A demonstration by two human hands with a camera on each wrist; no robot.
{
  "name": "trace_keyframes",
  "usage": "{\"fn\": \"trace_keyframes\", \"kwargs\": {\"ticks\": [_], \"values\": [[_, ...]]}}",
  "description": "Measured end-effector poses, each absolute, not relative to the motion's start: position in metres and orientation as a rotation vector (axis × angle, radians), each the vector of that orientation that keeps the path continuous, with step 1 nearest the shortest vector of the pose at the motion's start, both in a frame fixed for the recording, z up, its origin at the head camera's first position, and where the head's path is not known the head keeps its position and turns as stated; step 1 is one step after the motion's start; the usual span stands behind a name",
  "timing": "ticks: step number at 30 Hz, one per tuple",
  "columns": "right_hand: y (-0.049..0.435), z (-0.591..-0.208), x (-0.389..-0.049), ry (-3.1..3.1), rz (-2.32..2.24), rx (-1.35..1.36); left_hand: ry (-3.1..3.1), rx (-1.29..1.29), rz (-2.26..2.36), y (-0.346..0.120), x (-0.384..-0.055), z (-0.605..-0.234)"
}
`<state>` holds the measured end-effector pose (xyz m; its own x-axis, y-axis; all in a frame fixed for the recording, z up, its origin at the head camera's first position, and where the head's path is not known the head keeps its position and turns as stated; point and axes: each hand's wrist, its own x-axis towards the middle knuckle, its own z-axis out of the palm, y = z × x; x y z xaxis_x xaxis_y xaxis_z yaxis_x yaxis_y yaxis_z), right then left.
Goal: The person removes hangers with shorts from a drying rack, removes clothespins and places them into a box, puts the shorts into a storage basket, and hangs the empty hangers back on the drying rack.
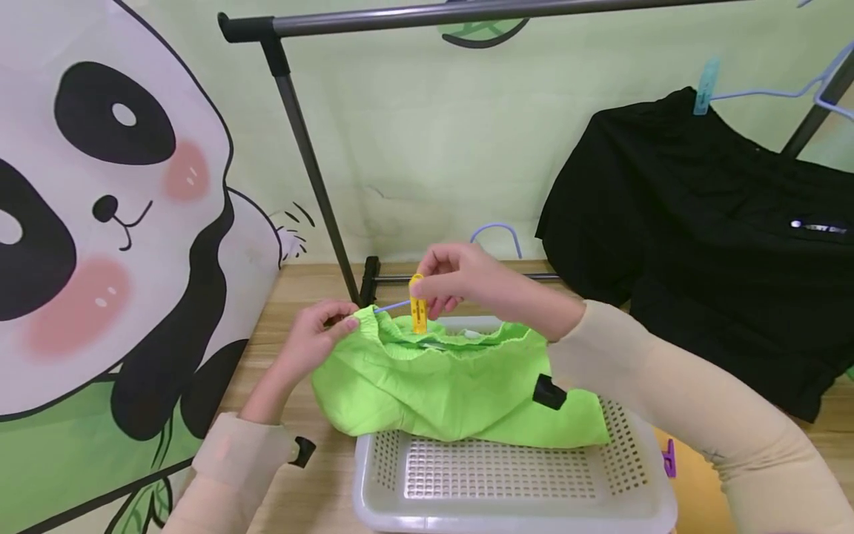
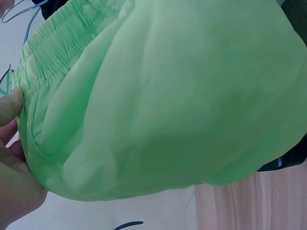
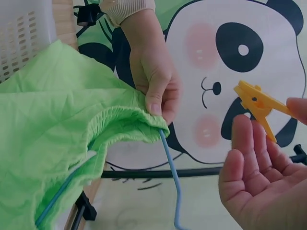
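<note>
Basket (image 1: 500,475) sits partly beneath a lime-green garment (image 1: 460,400).

Two hands (image 1: 310,345) (image 1: 460,278), two pairs of shorts (image 1: 454,400) (image 1: 700,200), two hangers (image 3: 171,163) (image 1: 760,92), three clothespins (image 1: 419,315) (image 1: 706,89) (image 1: 669,458), one plastic basket (image 1: 514,519), one garment rack (image 1: 400,21) and one printed panda (image 1: 153,297) are visible.

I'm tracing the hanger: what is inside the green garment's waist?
Part of a blue hanger shows there; the green garment covers anything deeper, so that cannot be seen.
</note>
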<state>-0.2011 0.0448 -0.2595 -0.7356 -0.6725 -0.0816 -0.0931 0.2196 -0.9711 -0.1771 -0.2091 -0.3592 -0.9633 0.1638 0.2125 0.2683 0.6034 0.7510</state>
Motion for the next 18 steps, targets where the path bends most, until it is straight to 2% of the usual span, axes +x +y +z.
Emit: {"fn": "trace_keyframes", "kwargs": {"ticks": [18], "values": [[0.173, -0.299, -0.195, 2.079, -1.229, -0.822, -2.708, -0.352, -1.274, -0.208, -0.178, -0.363]]}}
